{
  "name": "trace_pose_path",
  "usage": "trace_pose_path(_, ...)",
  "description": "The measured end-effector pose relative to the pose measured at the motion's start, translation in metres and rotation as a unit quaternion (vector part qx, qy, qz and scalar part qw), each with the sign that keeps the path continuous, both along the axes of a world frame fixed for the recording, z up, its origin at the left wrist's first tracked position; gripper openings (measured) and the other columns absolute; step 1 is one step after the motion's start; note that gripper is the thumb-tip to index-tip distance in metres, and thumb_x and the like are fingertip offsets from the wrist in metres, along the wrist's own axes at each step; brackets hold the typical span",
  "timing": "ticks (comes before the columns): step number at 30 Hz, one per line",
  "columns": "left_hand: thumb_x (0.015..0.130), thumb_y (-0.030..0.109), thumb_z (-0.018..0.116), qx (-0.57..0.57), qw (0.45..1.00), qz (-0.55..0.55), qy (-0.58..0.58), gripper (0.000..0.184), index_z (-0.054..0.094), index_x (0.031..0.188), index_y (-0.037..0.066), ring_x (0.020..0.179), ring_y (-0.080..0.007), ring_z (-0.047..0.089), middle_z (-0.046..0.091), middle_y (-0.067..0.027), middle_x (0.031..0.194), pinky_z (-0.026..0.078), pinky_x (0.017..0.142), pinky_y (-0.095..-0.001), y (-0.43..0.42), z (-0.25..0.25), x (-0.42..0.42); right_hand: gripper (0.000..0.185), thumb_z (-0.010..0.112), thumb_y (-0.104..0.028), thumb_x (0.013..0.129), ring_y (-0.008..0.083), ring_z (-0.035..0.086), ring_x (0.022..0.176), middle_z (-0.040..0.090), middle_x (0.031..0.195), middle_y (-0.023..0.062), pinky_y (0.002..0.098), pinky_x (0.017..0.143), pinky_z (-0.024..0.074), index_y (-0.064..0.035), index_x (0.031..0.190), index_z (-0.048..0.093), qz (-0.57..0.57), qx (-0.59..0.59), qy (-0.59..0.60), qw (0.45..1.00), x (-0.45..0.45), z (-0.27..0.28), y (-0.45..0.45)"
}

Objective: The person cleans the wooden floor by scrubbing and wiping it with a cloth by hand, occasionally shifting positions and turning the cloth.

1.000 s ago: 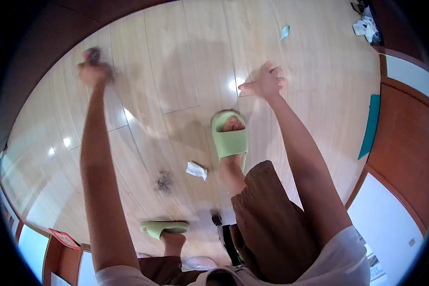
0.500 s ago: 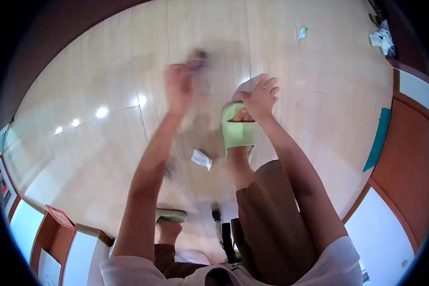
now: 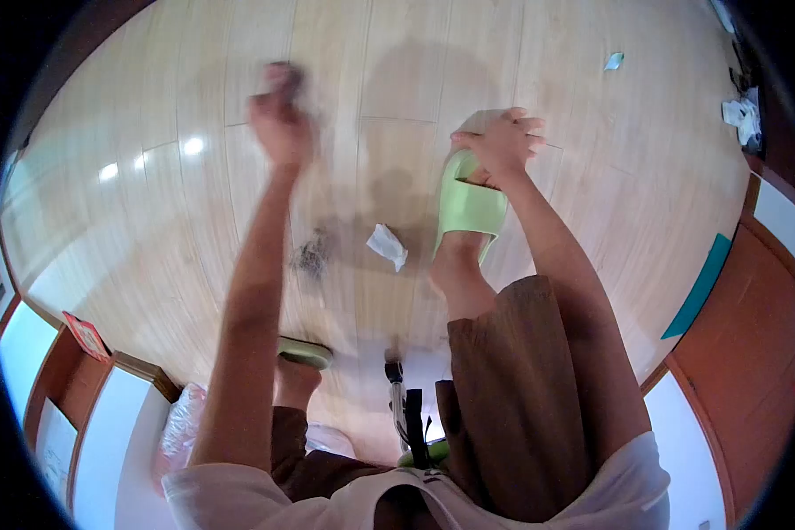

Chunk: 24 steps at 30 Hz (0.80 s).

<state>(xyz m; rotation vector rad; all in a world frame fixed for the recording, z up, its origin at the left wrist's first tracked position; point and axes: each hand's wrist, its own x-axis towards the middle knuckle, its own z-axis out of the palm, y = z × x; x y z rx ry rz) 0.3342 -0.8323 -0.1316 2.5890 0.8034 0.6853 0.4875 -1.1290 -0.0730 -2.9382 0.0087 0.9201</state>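
Observation:
My left hand is stretched forward over the floor at the upper left, smeared by motion. Its fingers are closed on a small dark thing, too blurred to name. Further right, my right hand is open with fingers apart and holds nothing. It is at the toe end of the light green slipper on my right foot; whether it touches the foot or floor I cannot tell. Between my arms lie a crumpled white tissue and a grey clump of hair or dust.
A second slipper is on my left foot. Between my legs stands a chair leg with a caster. A small green-white scrap lies far off on the wood floor. Cabinets and a plastic bag are at left.
My left hand has swung left and forward with the dark thing. The grey clump now shows more clearly. My right hand stays by the slipper's toe while the view has shifted.

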Motion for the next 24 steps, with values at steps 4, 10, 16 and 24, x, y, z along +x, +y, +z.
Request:
trace_pose_path(4,0.067,-0.006,0.057,-0.118,0.984,-0.131,-0.025,0.050,0.067,0.115,0.006,0.089,-0.0365,0.057,0.061,-0.0168,0.092,0.046,0.079,-0.0470,-0.134,0.020,0.032,0.141,0.088,-0.059,0.057,0.0708,0.013,0.133,0.007,0.145,0.0503,0.0746,0.098,0.0333,0.0167,0.146,0.009,-0.005,0.019,-0.003,1.000,0.001,0.007,0.001)
trace_pose_path(10,0.072,-0.011,0.056,-0.295,0.946,-0.100,-0.090,0.041,0.067,0.109,0.004,0.078,-0.0224,0.059,0.059,-0.0099,0.091,0.049,0.067,-0.0342,-0.135,0.025,-0.005,0.141,0.091,-0.056,0.054,0.0695,0.013,0.134,0.008,0.148,0.0479,0.0755,0.099,0.0310,0.0170,0.145,0.012,-0.006,0.014,-0.006,1.000,0.006,-0.002,-0.001)
trace_pose_path(16,0.077,0.002,0.061,-0.014,0.987,0.163,-0.004,0.022,0.069,0.097,0.002,0.079,-0.0294,0.057,0.059,-0.0145,0.089,0.048,0.072,-0.0397,0.063,0.024,-0.161,0.141,0.092,-0.053,0.053,0.0675,0.010,0.136,0.007,0.150,0.0454,0.0752,0.104,0.0260,0.0133,0.148,0.011,-0.042,0.024,0.012,0.999,0.007,-0.007,0.002)
trace_pose_path(24,0.071,0.003,0.059,0.018,0.977,0.211,-0.024,0.027,0.073,0.093,0.008,0.080,-0.0332,0.061,0.063,-0.0138,0.091,0.049,0.072,-0.0437,0.035,0.000,-0.148,0.137,0.090,-0.056,0.055,0.0616,0.015,0.139,0.013,0.151,0.0411,0.0719,0.108,0.0235,0.0114,0.148,0.015,-0.029,-0.015,0.005,0.999,0.010,-0.017,0.006)
